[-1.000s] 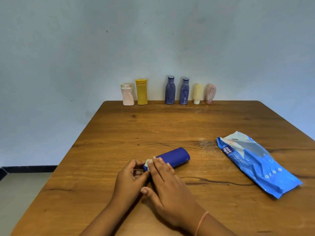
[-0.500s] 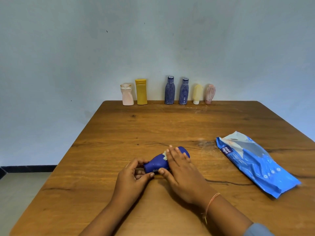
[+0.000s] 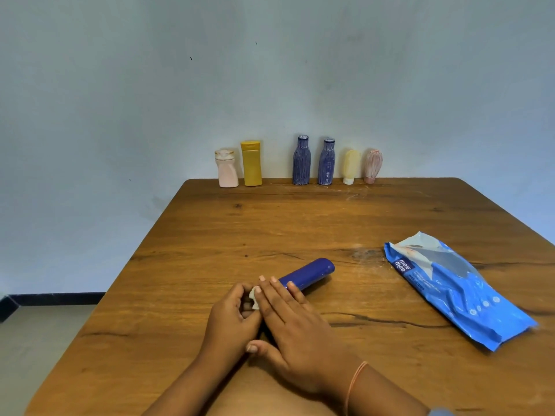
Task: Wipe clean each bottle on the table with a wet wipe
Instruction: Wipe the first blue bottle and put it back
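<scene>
A dark blue bottle (image 3: 309, 274) lies on its side on the wooden table (image 3: 270, 223), close to me. My left hand (image 3: 231, 322) curls round its near end, which is hidden. With its fingers straight, my right hand (image 3: 294, 328) lies flat over the bottle's near half and presses a white wet wipe (image 3: 255, 294) onto it. Only a small corner of the wipe shows between the hands. The far half of the bottle is uncovered.
Along the table's far edge stand a pale pink bottle (image 3: 226, 169), a yellow bottle (image 3: 251, 163), two blue striped bottles (image 3: 301, 160), a cream tube (image 3: 350, 167) and a pink ribbed bottle (image 3: 372, 166). A blue wet wipes pack (image 3: 459, 289) lies at the right.
My right hand slid out along the bottle to its far end, then came back to the near end with the wipe. The left hand stayed in place.
</scene>
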The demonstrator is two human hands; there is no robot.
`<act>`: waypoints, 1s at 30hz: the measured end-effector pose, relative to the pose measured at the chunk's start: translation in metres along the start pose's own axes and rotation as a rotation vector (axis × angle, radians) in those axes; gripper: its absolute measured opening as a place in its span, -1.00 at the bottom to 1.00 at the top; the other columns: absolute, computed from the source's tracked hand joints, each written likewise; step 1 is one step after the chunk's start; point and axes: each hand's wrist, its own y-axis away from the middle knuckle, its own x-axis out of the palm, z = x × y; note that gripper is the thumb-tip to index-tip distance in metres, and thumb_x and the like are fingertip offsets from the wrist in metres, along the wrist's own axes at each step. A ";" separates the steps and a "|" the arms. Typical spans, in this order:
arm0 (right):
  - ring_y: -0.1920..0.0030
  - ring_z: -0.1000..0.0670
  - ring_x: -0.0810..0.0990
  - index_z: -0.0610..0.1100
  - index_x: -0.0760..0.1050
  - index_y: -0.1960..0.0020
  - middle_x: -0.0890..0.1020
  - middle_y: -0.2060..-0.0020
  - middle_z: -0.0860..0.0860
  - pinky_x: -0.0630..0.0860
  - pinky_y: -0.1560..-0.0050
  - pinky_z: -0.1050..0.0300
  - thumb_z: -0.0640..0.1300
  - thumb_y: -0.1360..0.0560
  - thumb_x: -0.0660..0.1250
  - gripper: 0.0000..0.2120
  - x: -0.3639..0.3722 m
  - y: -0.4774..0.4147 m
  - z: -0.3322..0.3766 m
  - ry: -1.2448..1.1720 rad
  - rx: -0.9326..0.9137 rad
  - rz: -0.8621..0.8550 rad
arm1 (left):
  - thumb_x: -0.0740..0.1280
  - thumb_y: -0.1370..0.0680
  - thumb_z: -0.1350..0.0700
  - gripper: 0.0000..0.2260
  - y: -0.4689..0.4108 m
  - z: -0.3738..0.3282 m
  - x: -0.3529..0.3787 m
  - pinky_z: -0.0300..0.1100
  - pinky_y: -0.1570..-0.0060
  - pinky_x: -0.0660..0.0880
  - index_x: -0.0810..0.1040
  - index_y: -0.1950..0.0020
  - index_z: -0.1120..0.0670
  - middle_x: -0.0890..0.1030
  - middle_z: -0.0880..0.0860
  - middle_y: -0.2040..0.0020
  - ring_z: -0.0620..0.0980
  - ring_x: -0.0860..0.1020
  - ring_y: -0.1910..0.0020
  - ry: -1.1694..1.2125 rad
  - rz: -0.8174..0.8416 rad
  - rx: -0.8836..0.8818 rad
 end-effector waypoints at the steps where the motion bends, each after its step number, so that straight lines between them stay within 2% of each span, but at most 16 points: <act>1: -0.49 -0.05 0.05 -0.18 0.10 -0.50 0.16 -0.48 -0.08 -0.02 -0.38 0.04 0.30 -0.57 -0.14 -0.30 -0.001 0.001 -0.006 0.035 0.037 -0.011 | 0.38 -0.43 0.35 -0.74 0.000 0.001 0.001 -0.47 0.36 0.45 0.51 0.12 -0.02 0.60 -0.04 0.28 -0.28 0.54 0.38 0.022 0.002 -0.017; 2: -0.49 -0.04 0.05 -0.17 0.08 -0.50 0.13 -0.49 -0.08 0.00 -0.37 0.04 0.31 -0.56 -0.17 -0.29 -0.002 0.002 -0.013 0.037 0.080 -0.008 | 0.41 -0.41 0.35 -0.74 -0.001 0.002 0.002 -0.46 0.34 0.47 0.50 0.13 -0.01 0.61 -0.01 0.27 -0.25 0.55 0.37 0.047 0.001 -0.029; 4: -0.50 0.03 -0.19 -0.12 -0.15 -0.52 -0.14 -0.50 -0.01 -0.13 -0.46 0.05 0.35 -0.49 -0.31 -0.23 -0.007 0.003 -0.032 -0.010 0.169 -0.059 | 0.45 -0.38 0.33 -0.73 -0.003 0.005 0.003 -0.40 0.30 0.51 0.51 0.11 -0.01 0.63 0.04 0.23 -0.15 0.56 0.32 0.062 0.001 -0.040; 6: -0.45 0.10 -0.35 -0.06 -0.31 -0.49 -0.30 -0.47 0.05 -0.29 -0.47 0.10 0.38 -0.39 -0.39 -0.21 -0.014 0.004 -0.053 -0.081 0.289 0.005 | 0.46 -0.38 0.31 -0.73 -0.004 0.006 0.004 -0.41 0.31 0.50 0.50 0.10 -0.02 0.62 0.03 0.22 -0.18 0.54 0.34 0.065 0.011 -0.048; 8: -0.43 0.12 -0.37 -0.04 -0.33 -0.48 -0.29 -0.48 0.05 -0.31 -0.42 0.16 0.44 -0.31 -0.47 -0.12 -0.021 0.004 -0.063 -0.096 0.346 -0.003 | 0.45 -0.39 0.30 -0.74 -0.004 0.006 0.003 -0.42 0.31 0.48 0.51 0.10 -0.02 0.61 0.01 0.23 -0.20 0.52 0.35 0.073 0.012 -0.040; 10: -0.44 0.12 -0.37 -0.03 -0.32 -0.49 -0.29 -0.48 0.06 -0.30 -0.42 0.16 0.46 -0.27 -0.49 -0.08 -0.024 0.003 -0.061 -0.141 0.368 0.005 | 0.44 -0.41 0.28 -0.77 -0.003 0.005 0.002 -0.36 0.27 0.51 0.51 0.09 -0.02 0.62 0.04 0.20 -0.14 0.54 0.29 0.083 0.017 -0.030; 12: -0.44 0.11 -0.36 -0.03 -0.30 -0.49 -0.29 -0.48 0.06 -0.28 -0.43 0.15 0.42 -0.33 -0.40 -0.14 -0.026 0.003 -0.055 -0.161 0.380 0.019 | 0.42 -0.43 0.26 -0.79 -0.002 0.004 0.001 -0.27 0.23 0.53 0.52 0.07 -0.02 0.62 0.08 0.19 -0.04 0.56 0.25 0.095 0.018 -0.022; 15: -0.46 0.11 -0.31 -0.05 -0.25 -0.51 -0.24 -0.50 0.04 -0.27 -0.43 0.16 0.37 -0.40 -0.31 -0.20 -0.031 0.000 -0.053 -0.151 0.392 0.036 | 0.37 -0.47 0.24 -0.79 -0.001 0.002 0.001 -0.18 0.25 0.54 0.50 0.00 -0.05 0.61 0.19 0.24 0.02 0.58 0.30 0.091 0.029 0.013; 17: -0.48 0.09 -0.26 -0.06 -0.22 -0.52 -0.20 -0.51 0.03 -0.23 -0.44 0.16 0.35 -0.42 -0.28 -0.21 -0.033 -0.003 -0.054 -0.161 0.398 0.059 | 0.34 -0.49 0.24 -0.76 0.000 0.001 0.001 -0.18 0.26 0.53 0.48 -0.04 -0.08 0.58 0.22 0.28 -0.01 0.59 0.34 0.092 0.035 0.037; 21: -0.49 0.07 -0.20 -0.09 -0.18 -0.52 -0.14 -0.52 0.00 -0.19 -0.44 0.16 0.35 -0.41 -0.27 -0.20 -0.030 -0.007 -0.055 -0.165 0.397 0.078 | 0.39 -0.45 0.25 -0.71 0.000 0.001 -0.001 -0.21 0.24 0.54 0.50 -0.03 -0.11 0.55 0.08 0.26 -0.03 0.57 0.30 0.098 0.030 0.039; 25: -0.49 0.08 -0.22 -0.08 -0.19 -0.52 -0.16 -0.52 0.01 -0.21 -0.43 0.17 0.36 -0.41 -0.28 -0.19 -0.029 -0.007 -0.052 -0.188 0.404 0.085 | 0.43 -0.39 0.34 -0.66 0.000 0.002 0.000 -0.39 0.28 0.49 0.52 -0.02 -0.03 0.54 0.03 0.24 -0.21 0.50 0.34 0.098 0.052 0.038; 28: -0.46 0.12 -0.27 -0.06 -0.21 -0.52 -0.19 -0.51 0.03 -0.27 -0.40 0.20 0.39 -0.36 -0.34 -0.15 -0.028 -0.006 -0.041 -0.179 0.353 0.048 | 0.44 -0.39 0.33 -0.67 -0.001 0.004 -0.001 -0.31 0.24 0.53 0.52 -0.03 -0.03 0.60 0.11 0.21 -0.11 0.55 0.28 0.132 0.046 0.033; 30: -0.45 0.13 -0.32 -0.06 -0.21 -0.52 -0.21 -0.50 0.05 -0.30 -0.42 0.18 0.39 -0.37 -0.35 -0.16 -0.028 -0.006 -0.026 -0.176 0.260 0.020 | 0.43 -0.40 0.30 -0.69 -0.001 0.004 -0.001 -0.27 0.30 0.50 0.51 -0.03 -0.02 0.58 0.09 0.28 -0.11 0.52 0.34 0.135 0.043 0.031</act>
